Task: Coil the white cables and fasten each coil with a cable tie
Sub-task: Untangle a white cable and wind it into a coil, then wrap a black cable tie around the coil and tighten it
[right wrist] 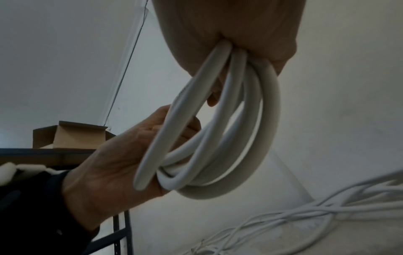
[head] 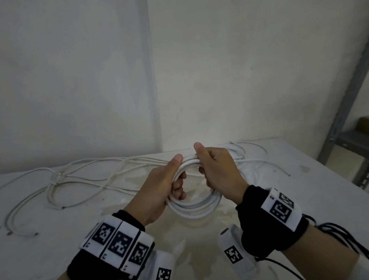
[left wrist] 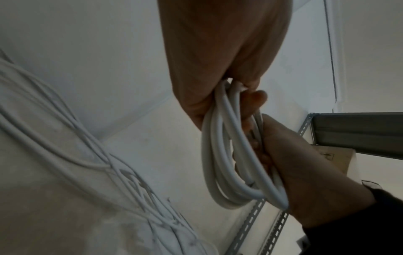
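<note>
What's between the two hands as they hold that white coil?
In the head view, only the coil's top strands span the short gap between the left hand and the right hand; below them is the coil's open middle, showing bare table.

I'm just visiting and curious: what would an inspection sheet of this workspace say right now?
Surface: white table, stained near the middle.
Job's things: white cable coil held above the table; no cable tie seen.
Clutter: nothing seen.
Grips: left hand holds the coil's left side; right hand grips its top.
Cables: loose white cables sprawl left, more lie behind the hands; black wires run from the right wrist.
Surroundings: white wall, metal shelving, cardboard box.
</note>
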Motion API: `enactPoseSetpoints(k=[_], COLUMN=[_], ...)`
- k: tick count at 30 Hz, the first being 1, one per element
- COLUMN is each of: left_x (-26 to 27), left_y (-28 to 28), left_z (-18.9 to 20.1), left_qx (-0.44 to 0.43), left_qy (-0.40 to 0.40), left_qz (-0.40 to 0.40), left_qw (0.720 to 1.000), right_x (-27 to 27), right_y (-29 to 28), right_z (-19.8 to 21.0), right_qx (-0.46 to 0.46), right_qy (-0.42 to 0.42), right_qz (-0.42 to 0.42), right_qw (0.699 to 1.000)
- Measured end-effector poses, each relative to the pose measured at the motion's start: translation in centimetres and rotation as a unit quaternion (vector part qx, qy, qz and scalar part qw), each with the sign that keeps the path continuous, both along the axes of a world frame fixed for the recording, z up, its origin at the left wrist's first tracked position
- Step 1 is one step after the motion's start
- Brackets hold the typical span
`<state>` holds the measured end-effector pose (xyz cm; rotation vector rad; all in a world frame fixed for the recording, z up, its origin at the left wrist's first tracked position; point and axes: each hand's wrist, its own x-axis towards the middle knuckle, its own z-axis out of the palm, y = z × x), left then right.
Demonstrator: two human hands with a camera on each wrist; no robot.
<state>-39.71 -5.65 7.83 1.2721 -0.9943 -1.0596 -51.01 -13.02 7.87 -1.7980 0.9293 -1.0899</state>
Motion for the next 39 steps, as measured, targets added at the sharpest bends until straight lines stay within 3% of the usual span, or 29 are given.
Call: enactPoseSetpoints(k=[8, 14, 19, 22, 26, 30, 36, 39], left_x=[-4.7, -7.2, -7.5, -7.7, -8.2, -8.2, -7.3, -6.7], left_y=[-1.4, -1.9, -2.3, -2.5, -2.7, -2.8, -2.7, -2.3], left_z=[-0.7, -2.0, -3.0, -3.2, -3.4, -3.5, -3.3, -3.1], left_qx=[0.044, 0.065, 0.067, 0.070, 0.079, 0.080, 0.082, 0.082], left_qy=[0.042, 0.009, 0.024, 0.026, 0.018, 0.020, 0.030, 0.033], left_qz=[0.009, 0.020, 0.033, 0.039, 0.042, 0.047, 0.061, 0.069], left_qw=[0.998, 0.998, 0.997, 0.996, 0.996, 0.995, 0.994, 0.994], right_x=[-4.2, -8.4, -13.9, -17.5, -20.1, -20.2, -18.8, -18.0], right_y=[0.0, 0.5, -1.3, -2.2, -3.1, -3.7, -4.5, -4.6], right_z=[-1.1, -1.6, -1.9, -2.6, -4.3, -5.7, -6.3, -6.0], right_qx=[-0.006, 0.031, 0.059, 0.068, 0.089, 0.123, 0.140, 0.114], right_qy=[0.010, 0.093, 0.141, 0.274, 0.456, 0.524, 0.512, 0.476], right_qz=[-0.035, -0.004, -0.082, -0.113, -0.136, -0.109, -0.097, -0.107], right_qw=[0.999, 0.995, 0.985, 0.953, 0.875, 0.836, 0.842, 0.865])
